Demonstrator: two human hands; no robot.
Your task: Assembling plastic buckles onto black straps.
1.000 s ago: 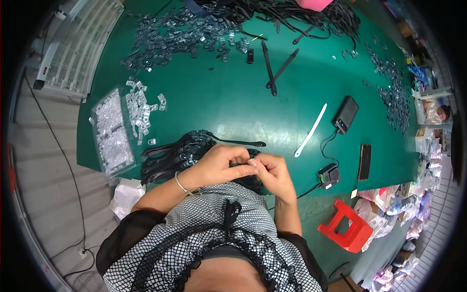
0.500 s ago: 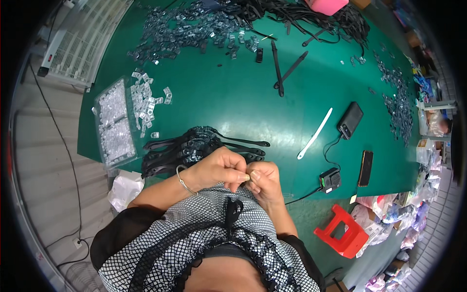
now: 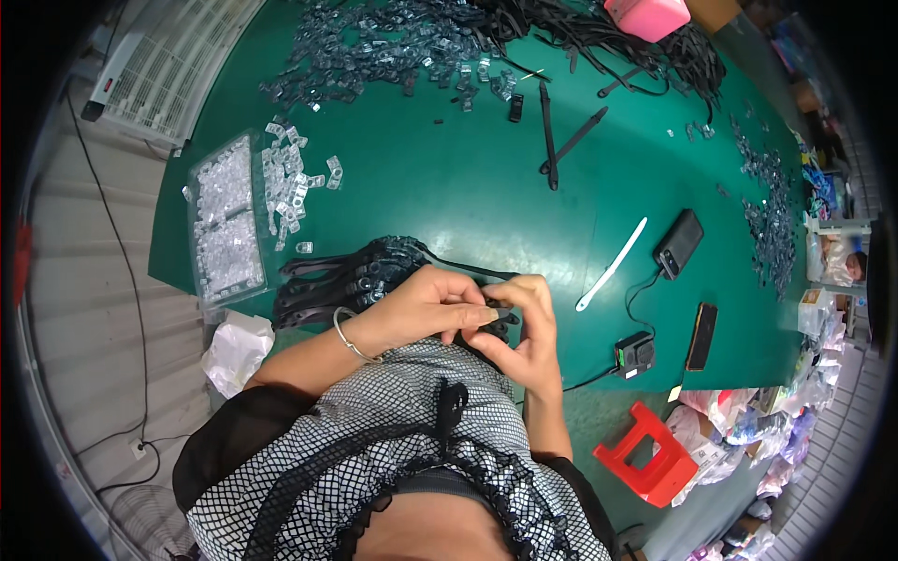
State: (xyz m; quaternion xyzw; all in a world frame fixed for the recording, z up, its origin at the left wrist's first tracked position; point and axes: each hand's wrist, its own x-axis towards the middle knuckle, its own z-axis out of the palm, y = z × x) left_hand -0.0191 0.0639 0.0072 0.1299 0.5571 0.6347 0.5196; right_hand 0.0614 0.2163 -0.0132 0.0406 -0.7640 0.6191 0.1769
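At the near edge of the green table [image 3: 440, 168], my left hand [image 3: 435, 304] is closed, thumb and fingers pinched together. A small dark piece shows by its fingertips, but I cannot make out what it is. My right hand [image 3: 528, 327] faces it, its bent fingers close to the left fingertips and its thumb spread apart below. Just beyond my left hand lies a bundle of black straps [image 3: 351, 271] with dark glossy clips gathered along its middle. Part of the bundle is hidden by my hands.
Clear plastic clips fill a tray [image 3: 257, 217] at left, with loose ones beside it. Dark clips [image 3: 374, 47] and black straps [image 3: 692, 65] are heaped at the far side. A white strip [image 3: 613, 264], power bank [image 3: 678, 243], phone [image 3: 701, 337] and red stool [image 3: 645, 458] are to the right.
My right thumb has moved away from the left fingertips, opening a pinch. The right fingers have risen and spread. My left hand stays pinched. The whole view has shifted slightly.
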